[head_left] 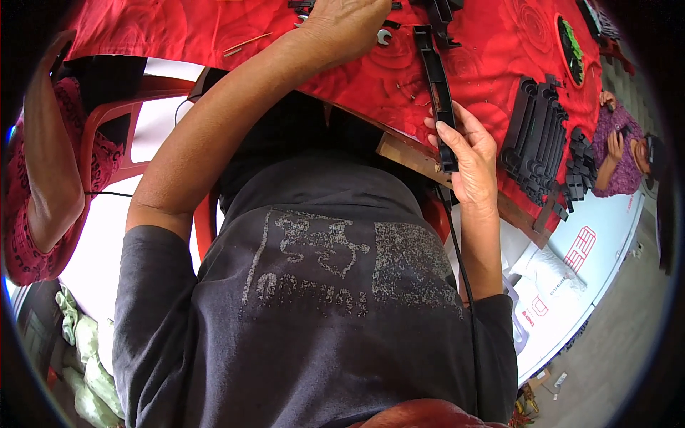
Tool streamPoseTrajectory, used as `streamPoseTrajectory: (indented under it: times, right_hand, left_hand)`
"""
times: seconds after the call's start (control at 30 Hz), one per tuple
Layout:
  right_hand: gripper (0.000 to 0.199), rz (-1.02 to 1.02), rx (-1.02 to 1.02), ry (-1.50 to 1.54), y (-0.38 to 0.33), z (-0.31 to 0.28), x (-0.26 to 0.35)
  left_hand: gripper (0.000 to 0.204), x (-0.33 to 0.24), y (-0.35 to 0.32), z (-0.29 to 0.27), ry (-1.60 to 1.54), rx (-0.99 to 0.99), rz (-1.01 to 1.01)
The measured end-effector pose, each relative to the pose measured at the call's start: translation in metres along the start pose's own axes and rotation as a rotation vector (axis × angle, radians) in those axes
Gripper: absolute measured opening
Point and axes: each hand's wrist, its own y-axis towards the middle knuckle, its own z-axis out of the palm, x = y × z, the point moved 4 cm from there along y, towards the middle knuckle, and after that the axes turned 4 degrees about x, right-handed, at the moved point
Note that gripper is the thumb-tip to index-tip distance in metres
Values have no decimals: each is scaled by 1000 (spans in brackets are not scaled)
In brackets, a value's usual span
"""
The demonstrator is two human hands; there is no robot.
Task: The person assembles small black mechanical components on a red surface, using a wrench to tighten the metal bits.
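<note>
Right of centre, toward the top of the frame, the right hand (472, 146) holds a long black channelled strip (432, 68) near its lower end, its grip closed on that part with the thumb on the near side. From there the strip runs up and slightly left over the table (178, 30), which wears a red, rose-patterned cloth (489, 60). At the top edge, left of the strip, the left hand (351, 23) is partly cut off; whether its grip holds anything, I cannot tell. Just beside it shows a wrench end (384, 36). Toward the right, long black pieces (534, 139) lie side by side, with smaller black pieces (581, 164) next to them. A person in a purple top (618, 167) is at the far right, another in patterned pink (68, 107) at the far left.
</note>
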Motion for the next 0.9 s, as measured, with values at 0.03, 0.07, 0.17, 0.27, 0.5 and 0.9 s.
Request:
streamPoseTrajectory:
  times: [0.03, 0.07, 0.17, 0.27, 0.5, 0.9]
  right_hand:
    - [48, 5, 4, 7, 0, 0, 0]
    - [49, 11, 8, 15, 0, 0, 0]
    - [49, 10, 10, 4, 1, 0, 0]
    - [49, 3, 2, 50, 1, 2, 3]
    - [50, 0, 21, 50, 2, 0, 1]
    - [48, -45, 35, -2, 1, 4, 2]
  left_hand:
    - [14, -1, -1, -1, -5, -30, 13]
    - [14, -2, -1, -1, -5, -29, 14]
    - [14, -6, -3, -4, -23, -54, 34]
    - [12, -24, -8, -21, -94, -154, 73]
    - [16, -50, -17, -21, -629, -54, 136]
    - [13, -56, -30, 9, -741, 138, -30]
